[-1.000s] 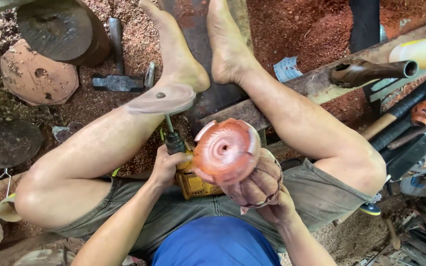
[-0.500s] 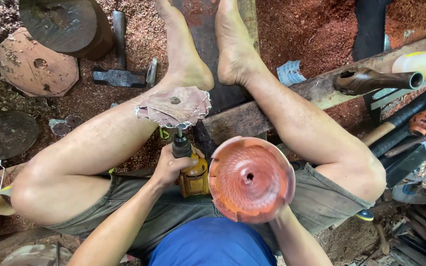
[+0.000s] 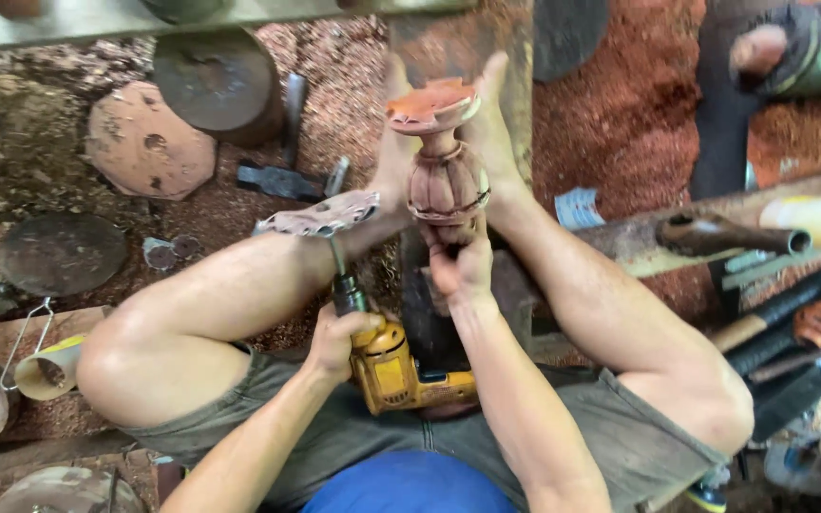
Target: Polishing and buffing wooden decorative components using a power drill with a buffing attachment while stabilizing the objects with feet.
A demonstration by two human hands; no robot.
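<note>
While wooden discs (image 3: 149, 142) lie nearby, right hand (image 3: 460, 266) grips carved vase (image 3: 444, 180), left hand (image 3: 339, 337) clasps drill (image 3: 396, 370).

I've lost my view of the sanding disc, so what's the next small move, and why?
Probably bring the carved wooden piece down sideways to the sanding disc. The right hand holds it upright and clear of the disc, while the left hand grips the yellow drill.

Blue shirt, olive shorts, bare feet
</note>
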